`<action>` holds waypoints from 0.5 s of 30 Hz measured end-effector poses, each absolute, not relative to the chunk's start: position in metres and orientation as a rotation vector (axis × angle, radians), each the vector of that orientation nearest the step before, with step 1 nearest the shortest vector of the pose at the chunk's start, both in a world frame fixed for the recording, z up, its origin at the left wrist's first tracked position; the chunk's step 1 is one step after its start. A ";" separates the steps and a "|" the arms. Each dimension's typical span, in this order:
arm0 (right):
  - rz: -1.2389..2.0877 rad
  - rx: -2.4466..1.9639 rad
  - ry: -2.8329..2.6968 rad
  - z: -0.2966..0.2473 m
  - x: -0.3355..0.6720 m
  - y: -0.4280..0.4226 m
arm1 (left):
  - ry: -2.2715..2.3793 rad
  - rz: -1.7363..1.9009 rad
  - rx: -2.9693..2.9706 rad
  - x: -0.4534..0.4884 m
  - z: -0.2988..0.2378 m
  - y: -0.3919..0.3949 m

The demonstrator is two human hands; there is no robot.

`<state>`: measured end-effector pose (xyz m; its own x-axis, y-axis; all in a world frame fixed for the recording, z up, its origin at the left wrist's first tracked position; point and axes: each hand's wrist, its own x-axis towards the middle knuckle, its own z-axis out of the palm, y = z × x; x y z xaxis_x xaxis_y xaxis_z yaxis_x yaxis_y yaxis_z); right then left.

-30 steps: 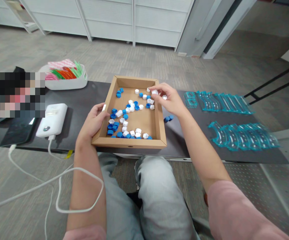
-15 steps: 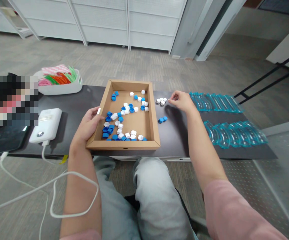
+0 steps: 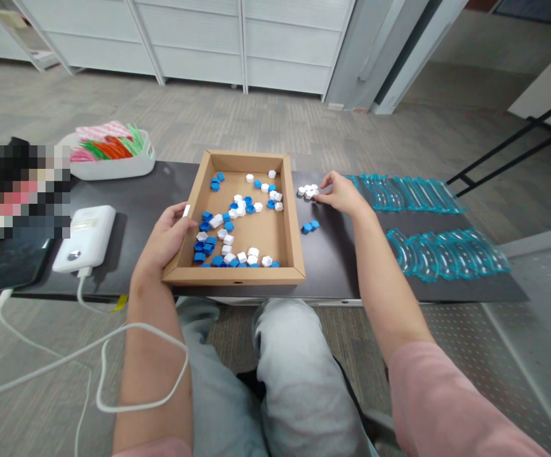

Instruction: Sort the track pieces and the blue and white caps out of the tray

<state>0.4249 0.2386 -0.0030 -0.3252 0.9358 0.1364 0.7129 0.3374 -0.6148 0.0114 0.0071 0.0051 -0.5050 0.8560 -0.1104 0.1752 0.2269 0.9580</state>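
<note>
My left hand grips the left wall of a shallow cardboard box, thumb over the rim. Inside the box are scattered small white hexagonal pieces and blue hexagonal pieces, several of each. On the dark table, just right of the box, a tight cluster of white hexagonal pieces meets the fingertips of my right hand. Its thumb and index finger are apart at the cluster's right edge. A few blue hexagonal pieces lie together nearer to me.
Two rows of teal clear plastic pieces lie on the table's right part. To the left are a white power bank with a cable, a dark phone and a white basket of colourful strips. The cable loops over my left forearm.
My right hand has moved slightly left, from beside the white cluster to its edge, and its pinched fingers have spread. My left hand still holds the box.
</note>
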 end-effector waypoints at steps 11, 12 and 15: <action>0.406 -0.863 -2.408 0.026 0.347 0.184 | 1.852 1.328 0.943 0.011 0.002 0.008; 0.398 -0.829 -2.489 0.029 0.337 0.175 | 1.853 1.328 0.940 0.011 0.002 0.008; 0.367 -0.780 -2.684 0.032 0.313 0.160 | 1.855 1.328 0.927 0.013 0.003 0.008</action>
